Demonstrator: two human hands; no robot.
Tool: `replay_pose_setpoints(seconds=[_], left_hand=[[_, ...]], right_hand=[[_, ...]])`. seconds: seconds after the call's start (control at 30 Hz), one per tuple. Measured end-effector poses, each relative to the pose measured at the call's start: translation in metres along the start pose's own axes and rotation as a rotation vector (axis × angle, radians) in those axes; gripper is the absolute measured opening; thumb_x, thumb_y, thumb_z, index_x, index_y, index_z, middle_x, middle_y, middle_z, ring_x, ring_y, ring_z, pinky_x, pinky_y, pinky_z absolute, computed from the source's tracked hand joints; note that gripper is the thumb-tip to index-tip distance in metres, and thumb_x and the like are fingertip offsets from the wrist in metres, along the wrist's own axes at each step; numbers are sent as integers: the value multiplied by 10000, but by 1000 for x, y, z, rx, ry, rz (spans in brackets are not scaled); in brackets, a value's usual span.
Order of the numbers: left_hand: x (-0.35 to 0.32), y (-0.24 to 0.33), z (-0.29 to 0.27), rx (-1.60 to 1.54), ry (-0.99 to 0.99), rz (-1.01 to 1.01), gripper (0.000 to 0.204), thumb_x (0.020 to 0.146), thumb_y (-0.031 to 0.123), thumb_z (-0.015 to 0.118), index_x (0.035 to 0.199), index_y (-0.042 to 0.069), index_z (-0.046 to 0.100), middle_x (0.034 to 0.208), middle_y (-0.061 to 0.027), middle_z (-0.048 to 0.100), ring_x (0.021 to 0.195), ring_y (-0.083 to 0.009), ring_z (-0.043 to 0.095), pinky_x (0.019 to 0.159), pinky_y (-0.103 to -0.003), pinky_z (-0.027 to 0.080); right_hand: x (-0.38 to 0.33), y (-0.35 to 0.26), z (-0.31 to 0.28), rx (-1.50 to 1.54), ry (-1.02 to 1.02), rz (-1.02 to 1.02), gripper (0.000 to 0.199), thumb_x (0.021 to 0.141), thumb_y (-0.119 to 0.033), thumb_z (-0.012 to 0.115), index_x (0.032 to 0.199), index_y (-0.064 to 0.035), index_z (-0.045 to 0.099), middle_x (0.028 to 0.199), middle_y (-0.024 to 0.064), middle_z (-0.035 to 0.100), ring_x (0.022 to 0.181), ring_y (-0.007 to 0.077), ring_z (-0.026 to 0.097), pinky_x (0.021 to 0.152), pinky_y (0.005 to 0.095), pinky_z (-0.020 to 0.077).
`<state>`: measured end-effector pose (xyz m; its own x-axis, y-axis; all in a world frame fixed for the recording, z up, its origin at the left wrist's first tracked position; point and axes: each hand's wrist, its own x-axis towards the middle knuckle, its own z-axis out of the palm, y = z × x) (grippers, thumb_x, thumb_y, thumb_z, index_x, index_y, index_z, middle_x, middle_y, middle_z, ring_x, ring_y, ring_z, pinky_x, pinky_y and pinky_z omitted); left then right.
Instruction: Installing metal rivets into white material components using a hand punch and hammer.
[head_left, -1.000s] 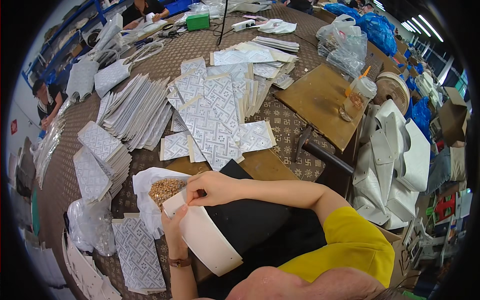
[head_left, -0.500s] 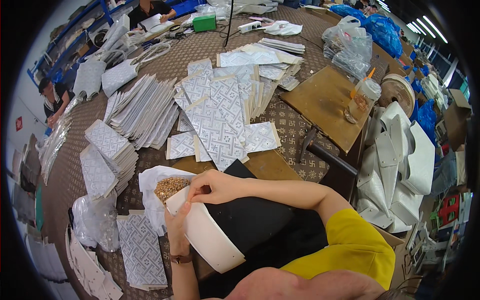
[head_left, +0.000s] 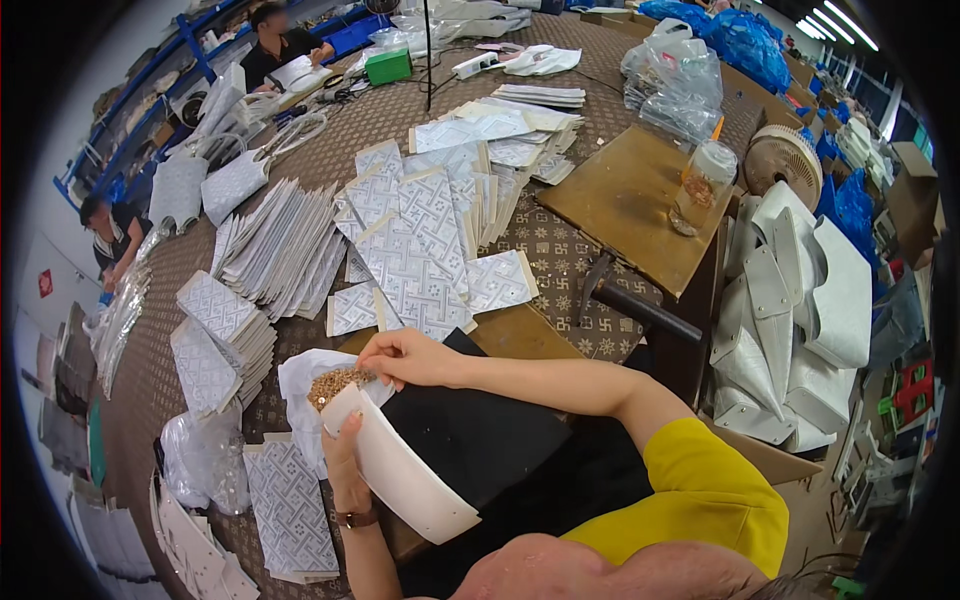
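Observation:
My left hand [head_left: 345, 458] grips the upper end of a long curved white strip [head_left: 412, 468], thumb on top of it. The strip slants across a black sheet [head_left: 480, 430] toward my body and has small holes at its lower end. My right hand [head_left: 410, 358] reaches in from the right, its thumb and fingertips brought together at the edge of a heap of small gold-coloured metal pieces [head_left: 336, 386]. Whatever those fingertips may pinch is too small to make out. The heap lies in an open white bag [head_left: 300, 378].
Stacks of silver-patterned panels [head_left: 425, 240] cover the table ahead. A hammer [head_left: 645, 310] and a brown board [head_left: 625, 195] bearing a clear plastic jar [head_left: 706, 182] are to the right. White bag pieces [head_left: 770, 320] are piled beyond. Further white strips [head_left: 195, 540] lie at lower left.
My right hand has moved off the white strip's upper end to the heap of gold-coloured pieces. The left hand still holds the strip. The whole view has shifted slightly.

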<state>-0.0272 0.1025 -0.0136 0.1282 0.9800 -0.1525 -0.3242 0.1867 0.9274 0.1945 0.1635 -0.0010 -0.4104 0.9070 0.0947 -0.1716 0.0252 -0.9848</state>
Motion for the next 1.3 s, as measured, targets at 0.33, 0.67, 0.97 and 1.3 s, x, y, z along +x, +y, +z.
replay_pose_setpoints(seconds=[0.33, 0.67, 0.97, 1.3], left_hand=[[-69, 110, 2, 387, 355, 592, 540, 867, 109, 798, 1334, -10, 553, 1231, -133, 651, 1024, -198, 664, 901, -328, 547], [-66, 47, 46, 1629, -312, 990, 317, 793, 78, 725, 1105, 99, 674, 1021, -57, 669, 907, -246, 645, 713, -333, 538], [-49, 2, 67, 1773, -372, 907, 299, 807, 149, 668, 1101, 96, 668, 1049, -43, 634, 922, -217, 610, 724, -316, 524], [-66, -17, 64, 1901, -415, 920, 468, 804, 154, 679, 1257, 44, 639, 1214, -141, 638, 1004, -265, 610, 788, -333, 539]], right_hand=[[4, -2, -5, 46, 122, 79, 207, 1003, -193, 633, 1065, -22, 730, 736, 29, 679, 580, 74, 584, 528, 253, 476], [13, -3, -16, 85, 125, 104, 190, 1016, -177, 657, 1122, -41, 738, 746, -11, 648, 618, 40, 559, 571, 214, 472], [5, -3, -12, -13, 79, 131, 192, 1021, -161, 650, 1132, -30, 734, 751, -7, 650, 618, 39, 551, 582, 209, 471], [7, -10, -15, -29, 79, 152, 194, 1021, -159, 646, 1135, -30, 737, 755, -11, 655, 621, 39, 551, 592, 205, 471]])
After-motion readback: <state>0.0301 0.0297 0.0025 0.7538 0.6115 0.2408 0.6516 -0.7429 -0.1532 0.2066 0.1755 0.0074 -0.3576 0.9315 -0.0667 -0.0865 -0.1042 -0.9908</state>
